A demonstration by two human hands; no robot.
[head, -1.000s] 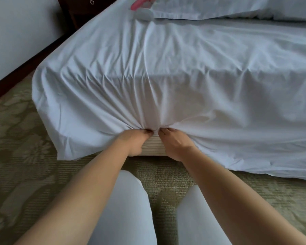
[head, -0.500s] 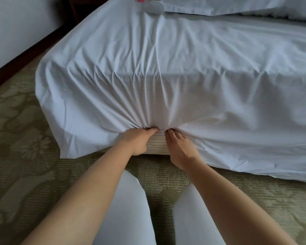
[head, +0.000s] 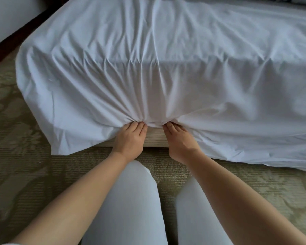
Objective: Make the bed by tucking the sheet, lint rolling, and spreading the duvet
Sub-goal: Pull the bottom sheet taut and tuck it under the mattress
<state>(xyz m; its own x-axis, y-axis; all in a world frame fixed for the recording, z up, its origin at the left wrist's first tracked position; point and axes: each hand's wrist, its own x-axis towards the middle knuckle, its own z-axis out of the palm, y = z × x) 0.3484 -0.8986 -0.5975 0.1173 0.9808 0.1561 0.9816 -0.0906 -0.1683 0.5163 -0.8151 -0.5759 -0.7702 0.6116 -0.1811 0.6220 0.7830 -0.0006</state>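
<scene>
Since the earlier frames the hands have been drawn slightly apart along the lower edge of the mattress, and the pink item at the head of the bed is no longer in view. The white sheet point(head: 166, 68) is draped over the top and near side of the bed, its folds gathered into a fan at the middle of the lower edge. There the left hand point(head: 129, 138) and the right hand point(head: 180, 140) are set close together but not touching, fingers extended and pressed against the bunched cloth; whether any cloth is pinched cannot be told. Between the hands a strip of the pale ribbed bed base point(head: 155, 137) is exposed. To either side the sheet hangs loose onto the patterned carpet point(head: 25, 165). Two knees point(head: 131, 200) in light trousers are seen below.
</scene>
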